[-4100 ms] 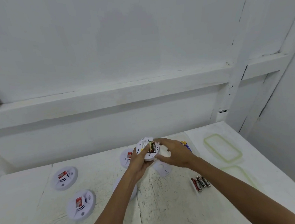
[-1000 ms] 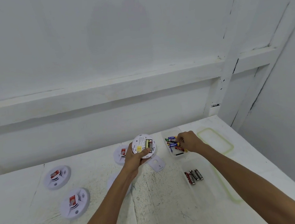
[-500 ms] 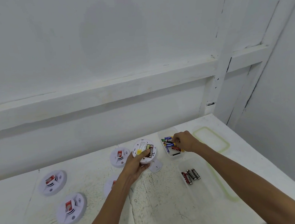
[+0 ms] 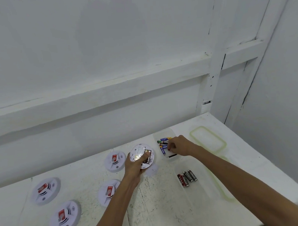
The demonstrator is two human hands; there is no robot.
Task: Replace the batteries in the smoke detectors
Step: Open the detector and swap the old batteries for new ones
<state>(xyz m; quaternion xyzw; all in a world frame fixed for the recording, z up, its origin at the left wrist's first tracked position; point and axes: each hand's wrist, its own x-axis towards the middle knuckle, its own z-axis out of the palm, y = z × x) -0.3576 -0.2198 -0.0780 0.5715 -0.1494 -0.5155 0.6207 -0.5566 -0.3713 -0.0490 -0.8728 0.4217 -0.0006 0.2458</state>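
Gripping the upturned smoke detector (image 4: 138, 149) in the left hand (image 4: 133, 165) (thumb across its back), reaching the right hand (image 4: 180, 146), fingers curled, among loose batteries (image 4: 163, 143) in a tub (image 4: 173, 158), grasp unclear.

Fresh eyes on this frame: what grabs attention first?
The left hand grips an upturned round white smoke detector, batteries showing in its bay, over the table centre. Right of it, the right hand reaches into a clear plastic tub of mixed batteries. Four more white detectors with red labels lie left.
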